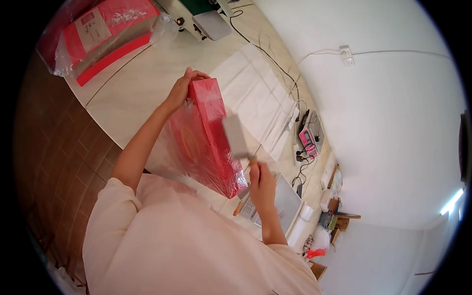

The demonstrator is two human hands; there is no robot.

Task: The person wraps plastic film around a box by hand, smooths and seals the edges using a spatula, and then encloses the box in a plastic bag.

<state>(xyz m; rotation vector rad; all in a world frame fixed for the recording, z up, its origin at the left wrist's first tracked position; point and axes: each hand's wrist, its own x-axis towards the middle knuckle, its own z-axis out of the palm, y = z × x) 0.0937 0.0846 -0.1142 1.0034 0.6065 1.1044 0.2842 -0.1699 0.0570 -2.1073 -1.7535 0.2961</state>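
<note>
A red box point(214, 130) wrapped in clear plastic film stands tilted on its edge in front of my body. My left hand point(191, 84) grips its far upper corner, with the thumb and fingers around the edge. Loose film hangs over the box's broad left face, where a gold oval pattern shows through. Closed around a short wooden handle, my right hand point(262, 183) holds a flat-bladed scraper point(235, 137). Its broad grey head is blurred and lies beside the box's narrow right side; I cannot tell whether they touch.
More red boxes point(105, 29) in plastic lie at the table's far left. A machine with a grey plate point(212, 25) stands at the back. Along the wall are cables, a pink calculator-like device point(309, 142) and a laptop point(278, 201). White sheeting point(255, 93) covers part of the table.
</note>
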